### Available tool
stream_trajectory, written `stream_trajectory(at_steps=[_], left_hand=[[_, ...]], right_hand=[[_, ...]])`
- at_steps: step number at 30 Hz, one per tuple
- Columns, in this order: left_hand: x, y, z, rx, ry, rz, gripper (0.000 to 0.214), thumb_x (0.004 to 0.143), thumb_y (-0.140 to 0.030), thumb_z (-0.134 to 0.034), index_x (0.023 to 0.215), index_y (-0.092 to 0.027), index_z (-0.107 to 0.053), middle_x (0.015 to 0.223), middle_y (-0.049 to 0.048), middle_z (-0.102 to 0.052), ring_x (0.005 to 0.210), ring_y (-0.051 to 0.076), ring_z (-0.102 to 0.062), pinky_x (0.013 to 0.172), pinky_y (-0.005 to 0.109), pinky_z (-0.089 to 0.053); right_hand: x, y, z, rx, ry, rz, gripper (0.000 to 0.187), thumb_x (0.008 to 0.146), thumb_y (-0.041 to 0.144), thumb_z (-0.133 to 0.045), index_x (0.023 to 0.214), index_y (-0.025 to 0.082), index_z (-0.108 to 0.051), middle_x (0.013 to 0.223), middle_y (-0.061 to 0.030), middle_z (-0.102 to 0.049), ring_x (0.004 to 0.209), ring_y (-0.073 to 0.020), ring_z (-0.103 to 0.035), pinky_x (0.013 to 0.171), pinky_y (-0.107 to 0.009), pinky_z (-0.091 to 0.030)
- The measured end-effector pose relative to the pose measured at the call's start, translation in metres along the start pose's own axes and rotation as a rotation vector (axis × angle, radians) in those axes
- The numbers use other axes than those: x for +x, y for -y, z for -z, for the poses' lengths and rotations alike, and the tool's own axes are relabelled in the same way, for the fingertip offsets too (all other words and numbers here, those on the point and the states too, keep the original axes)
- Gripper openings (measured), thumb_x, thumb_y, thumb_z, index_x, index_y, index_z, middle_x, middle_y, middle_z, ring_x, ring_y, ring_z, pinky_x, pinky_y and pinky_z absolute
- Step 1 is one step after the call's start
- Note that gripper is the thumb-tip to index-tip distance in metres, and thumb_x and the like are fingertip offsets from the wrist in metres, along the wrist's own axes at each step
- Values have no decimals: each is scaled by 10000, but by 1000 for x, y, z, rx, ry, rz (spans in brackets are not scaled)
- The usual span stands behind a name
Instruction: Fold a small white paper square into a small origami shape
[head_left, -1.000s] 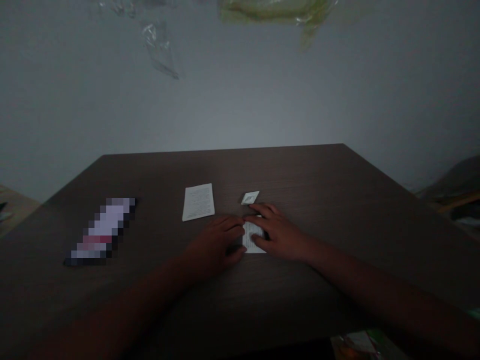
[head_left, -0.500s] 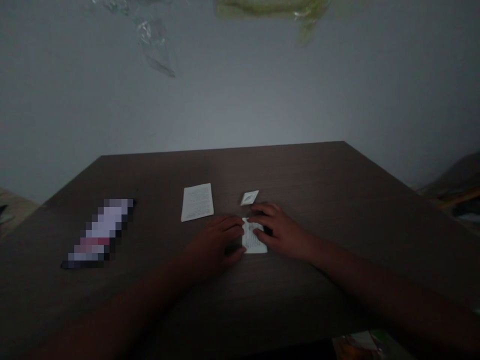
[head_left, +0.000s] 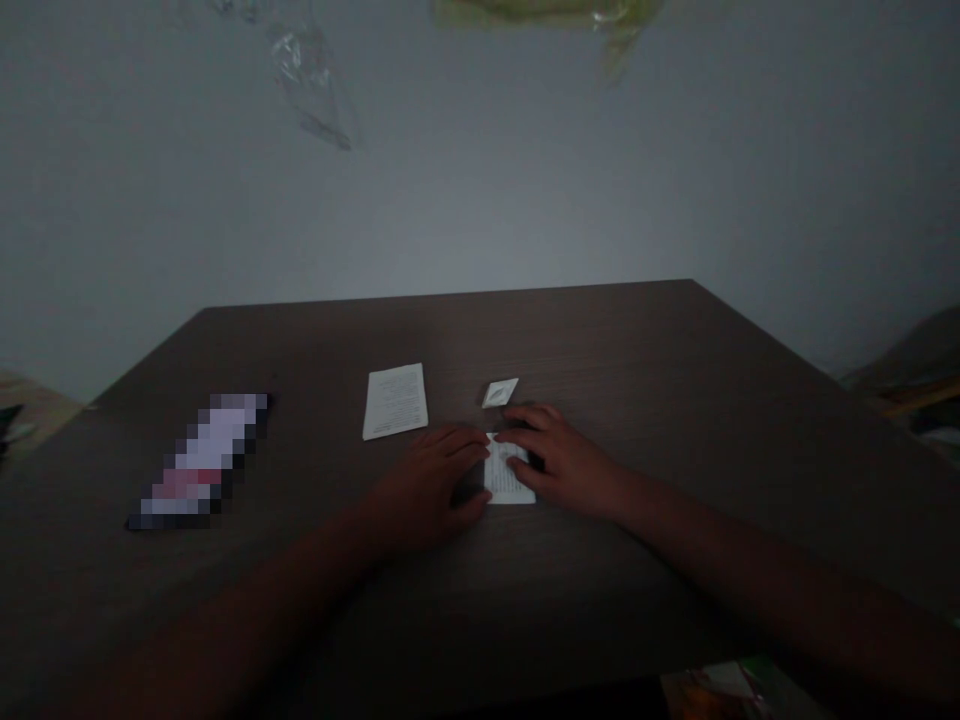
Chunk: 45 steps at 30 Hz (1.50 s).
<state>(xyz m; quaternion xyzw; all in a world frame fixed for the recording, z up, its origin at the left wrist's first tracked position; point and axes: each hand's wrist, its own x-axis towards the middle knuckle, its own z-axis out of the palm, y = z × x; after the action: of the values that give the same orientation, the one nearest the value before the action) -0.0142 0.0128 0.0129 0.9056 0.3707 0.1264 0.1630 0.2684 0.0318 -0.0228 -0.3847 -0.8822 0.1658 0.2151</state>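
A small piece of printed white paper (head_left: 511, 488) lies on the dark wooden table between my two hands. The fingertips and thumb of my left hand (head_left: 431, 490) rest at its left edge, with a gap between thumb and fingers. From the right, my right hand (head_left: 562, 460) reaches over the paper, its fingers spread and its thumb and fingertips on the printed face. Just beyond that hand sits a small diamond-shaped folded paper (head_left: 500, 392). A larger printed sheet (head_left: 395, 400) lies beyond my left hand, apart from it.
A blurred-out, dark-edged phone-like object (head_left: 202, 455) lies on the left of the table (head_left: 600, 340). Behind the table's far edge stands a pale wall (head_left: 525, 200) with clear plastic and yellowish material near the top. Colourful items (head_left: 712, 690) show below the near edge.
Both hands keep nearly the same places on the paper. The whole view has shifted very slightly, with no object visibly moved on the table.
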Motion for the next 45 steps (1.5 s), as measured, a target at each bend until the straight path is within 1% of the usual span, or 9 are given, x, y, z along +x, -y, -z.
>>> stream_trajectory(at_steps=[4, 8, 12, 19, 23, 28, 34, 40, 45], left_hand=[[1, 1, 4, -19, 3, -19, 357, 1079, -237, -773, 1436, -217, -775, 1644, 141, -765, 1575, 377, -690, 1389, 589, -530], [6, 5, 4, -21, -4, -37, 271, 1157, -163, -631, 1362, -231, -794, 1582, 98, -808, 1520, 303, -724, 1376, 506, -541], [9, 9, 0, -8, 11, -21, 198, 1152, -203, -693, 1306, -243, -811, 1547, 88, -823, 1496, 318, -731, 1358, 517, -556], [6, 19, -8, -43, -32, -42, 231, 1133, -239, -772, 1362, -255, -798, 1554, 109, -815, 1490, 328, -736, 1340, 585, -573], [6, 16, -7, -33, -41, -43, 225, 1121, -238, -782, 1344, -251, -808, 1554, 108, -817, 1486, 333, -734, 1338, 559, -575], [6, 10, -5, -13, -40, -45, 249, 1077, -181, -826, 1323, -217, -821, 1515, 113, -832, 1470, 338, -751, 1319, 557, -596], [4, 8, -5, -19, -48, -10, 275, 1072, -185, -854, 1342, -232, -832, 1574, 118, -803, 1496, 340, -740, 1325, 572, -599], [4, 13, -6, -22, -50, -24, 264, 1076, -228, -860, 1339, -238, -847, 1527, 125, -828, 1479, 345, -761, 1316, 562, -617], [1, 23, -11, -58, -74, -14, 304, 1072, -251, -856, 1375, -245, -834, 1526, 125, -830, 1461, 340, -773, 1291, 569, -642]], right_hand=[[0, 0, 0, 2, 2, 1, 400, 1173, 287, -736, 1566, 270, -809, 1700, -173, -706, 1616, -389, -611, 1356, -658, -531], [2, 1, -2, -4, -1, 1, 384, 1162, 303, -765, 1540, 259, -819, 1682, -170, -718, 1610, -378, -617, 1360, -635, -527], [3, 1, -3, -1, 0, -10, 385, 1148, 321, -794, 1522, 239, -825, 1670, -185, -728, 1595, -392, -628, 1358, -654, -519], [3, -1, -4, 9, -23, 1, 387, 1139, 322, -813, 1523, 277, -827, 1661, -164, -736, 1592, -382, -628, 1350, -638, -527], [2, -3, -5, 22, -19, 9, 403, 1137, 344, -826, 1535, 282, -823, 1662, -158, -730, 1590, -382, -624, 1344, -635, -530], [-1, 0, -3, 20, -4, 13, 400, 1163, 347, -794, 1557, 276, -812, 1643, -163, -731, 1577, -365, -631, 1350, -607, -535], [-3, 3, -2, -14, 3, 8, 413, 1154, 336, -794, 1557, 245, -812, 1656, -189, -729, 1589, -396, -623, 1340, -637, -544], [-2, 1, -4, -12, -3, 79, 386, 1160, 343, -798, 1533, 257, -838, 1752, -181, -684, 1635, -407, -600, 1370, -671, -504], [-2, 2, -5, 3, 13, 73, 419, 1163, 369, -803, 1565, 256, -827, 1728, -190, -702, 1630, -414, -602, 1368, -681, -500]])
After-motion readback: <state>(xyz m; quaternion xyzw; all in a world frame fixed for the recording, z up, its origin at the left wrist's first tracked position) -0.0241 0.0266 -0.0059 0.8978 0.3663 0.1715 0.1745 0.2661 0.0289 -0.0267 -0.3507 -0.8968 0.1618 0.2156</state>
